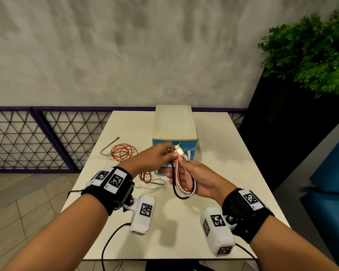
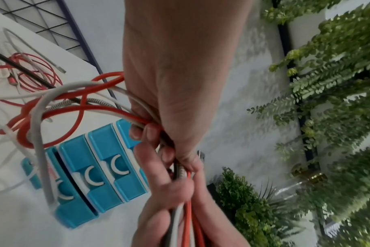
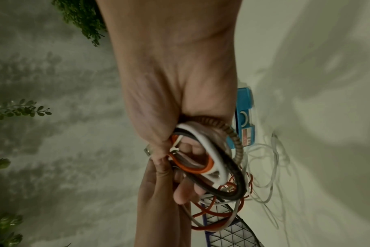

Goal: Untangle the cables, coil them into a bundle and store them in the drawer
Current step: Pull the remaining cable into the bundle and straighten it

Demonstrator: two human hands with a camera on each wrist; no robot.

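Both hands meet above the white table (image 1: 213, 153), in front of a small drawer unit (image 1: 173, 126) with a cream top and blue drawers (image 2: 101, 168). My right hand (image 1: 186, 173) holds a looped bundle of black, white and red cables (image 1: 184, 182); the loops hang round its fingers (image 3: 211, 160). My left hand (image 1: 160, 155) pinches the same cables near their USB plugs (image 1: 178, 149). More red and white cable (image 1: 123, 151) trails in loose tangles on the table to the left (image 2: 38, 75). One lower drawer stands slightly ajar in the left wrist view.
A purple-framed mesh railing (image 1: 37, 137) runs behind and left of the table. A dark planter with green foliage (image 1: 311, 55) stands at the right, and a blue seat (image 1: 331, 182) lies beside the table's right edge. A grey wall rises behind.
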